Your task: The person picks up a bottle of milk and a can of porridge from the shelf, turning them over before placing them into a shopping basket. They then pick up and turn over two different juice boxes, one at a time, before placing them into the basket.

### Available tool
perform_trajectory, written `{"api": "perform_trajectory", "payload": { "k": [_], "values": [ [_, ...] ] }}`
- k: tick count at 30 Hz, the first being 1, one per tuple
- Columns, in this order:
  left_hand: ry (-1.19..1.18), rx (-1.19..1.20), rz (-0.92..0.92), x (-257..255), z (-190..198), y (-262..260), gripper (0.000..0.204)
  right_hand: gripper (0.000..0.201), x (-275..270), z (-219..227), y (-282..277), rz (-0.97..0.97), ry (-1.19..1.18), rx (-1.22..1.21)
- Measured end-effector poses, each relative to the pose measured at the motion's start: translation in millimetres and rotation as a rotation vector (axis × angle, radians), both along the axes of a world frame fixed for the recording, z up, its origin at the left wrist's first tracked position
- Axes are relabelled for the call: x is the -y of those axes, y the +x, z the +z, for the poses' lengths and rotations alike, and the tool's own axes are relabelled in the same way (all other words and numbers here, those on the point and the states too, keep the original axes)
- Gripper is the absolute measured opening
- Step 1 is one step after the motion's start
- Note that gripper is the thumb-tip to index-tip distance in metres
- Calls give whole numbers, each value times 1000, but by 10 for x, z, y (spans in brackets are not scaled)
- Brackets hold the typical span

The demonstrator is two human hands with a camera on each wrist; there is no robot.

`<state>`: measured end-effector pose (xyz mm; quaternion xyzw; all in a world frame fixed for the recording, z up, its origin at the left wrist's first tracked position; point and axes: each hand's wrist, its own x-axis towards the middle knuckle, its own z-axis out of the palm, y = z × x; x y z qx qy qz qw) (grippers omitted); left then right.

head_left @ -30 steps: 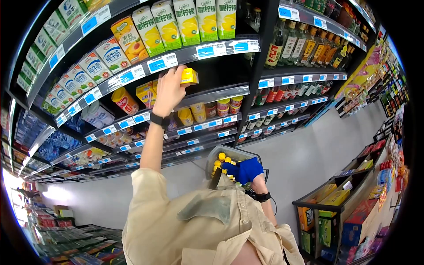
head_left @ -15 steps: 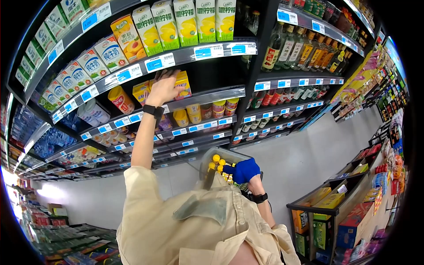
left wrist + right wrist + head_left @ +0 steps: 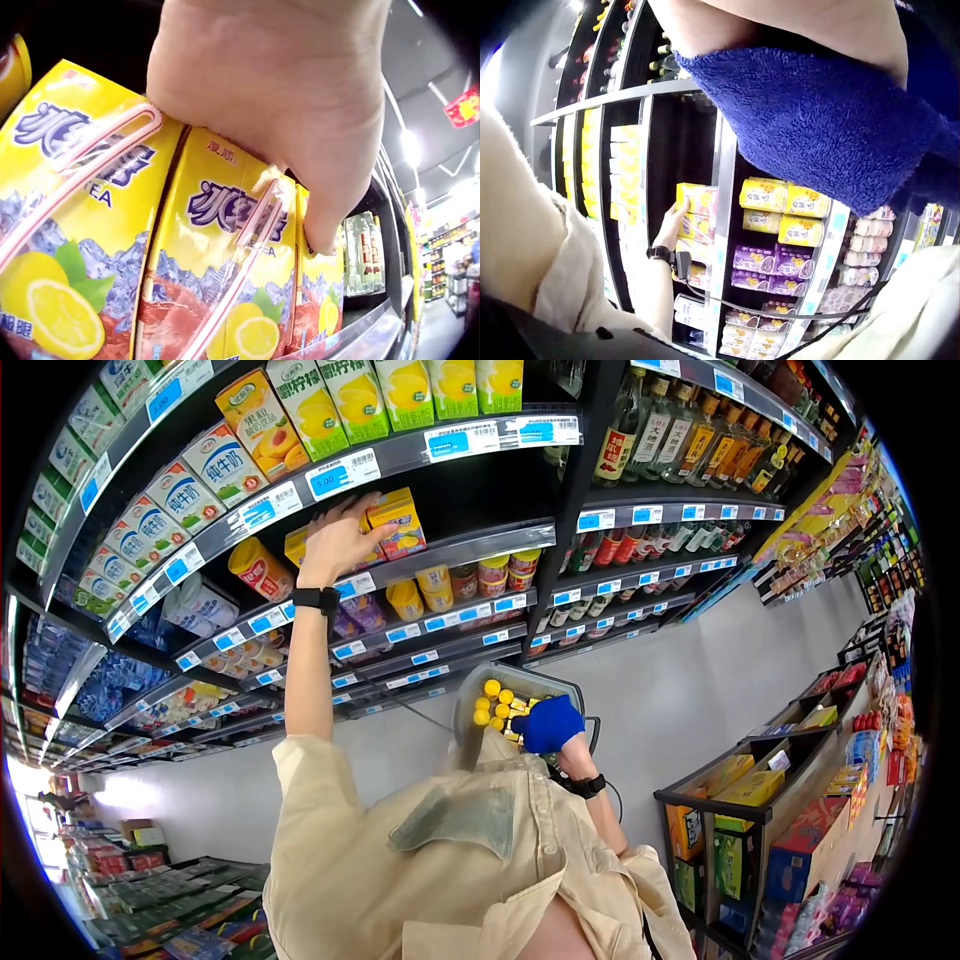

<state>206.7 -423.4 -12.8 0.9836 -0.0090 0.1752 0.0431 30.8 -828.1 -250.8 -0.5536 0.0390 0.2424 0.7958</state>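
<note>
My bare left hand reaches into the shelf, over a row of yellow lemon tea cartons. In the left wrist view it spans the carton tops, its thumb straight against the front of the rightmost carton; the other fingertips are hidden behind. A middle carton with a striped straw stands beside it. Blue terry cloth, shaped like a mitt, covers my right hand, which is over the grey basket; how its fingers lie is hidden. Several yellow-capped items lie in that basket.
Milk and juice cartons line the shelf above, behind a price-label rail. Yellow tubs stand on the shelf below. Glass bottles fill the bay at right. A low display stand is on the floor behind.
A yellow carton that my left hand held at the shelf front has gone back and now stands beside the others. The left hand has loosened over the row. My right hand stays at the basket.
</note>
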Motion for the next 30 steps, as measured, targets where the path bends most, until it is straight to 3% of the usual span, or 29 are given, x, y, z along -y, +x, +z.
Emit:
{"api": "perform_trajectory", "payload": {
  "k": [5, 8, 12, 14, 16, 17, 19, 20, 22, 24, 26, 30],
  "values": [
    [99, 108, -13, -51, -102, 27, 67, 35, -76, 38, 68, 16, 35, 10],
    [-28, -78, 3, -57, -40, 63, 69, 36, -83, 79, 87, 3, 76, 24],
    [-3, -51, -6, 15, 33, 31, 63, 38, 32, 141, 111, -79, 196, 67],
    [90, 81, -58, 28, 15, 12, 64, 39, 196, 171, 68, -163, 297, 92],
    [47, 157, -170, 28, 19, -1, 61, 39, 438, 183, -51, -271, 412, 123],
    [-256, 24, -95, 155, 162, -90, 58, 40, 586, 188, -114, -330, 463, 141],
    [-390, 145, -117, 100, 120, -84, 51, 39, 875, 170, -280, -451, 545, 182],
    [-232, 409, -219, -61, -29, 18, 47, 39, 1025, 78, -346, -523, 560, 191],
    [-74, 580, -325, 90, 60, -114, 33, 41, 1324, -129, -471, -657, 629, 184],
    [-566, 437, -382, 442, 35, -299, 20, 45, 1626, -376, -595, -787, 741, 160],
    [-538, 389, -355, 538, -171, -309, 11, 48, 1612, -3, -641, -713, 694, 246],
    [-441, 221, -493, 1081, -516, -315, 8, 51, 1717, -3, -801, -866, 509, 127]
  ]
}}
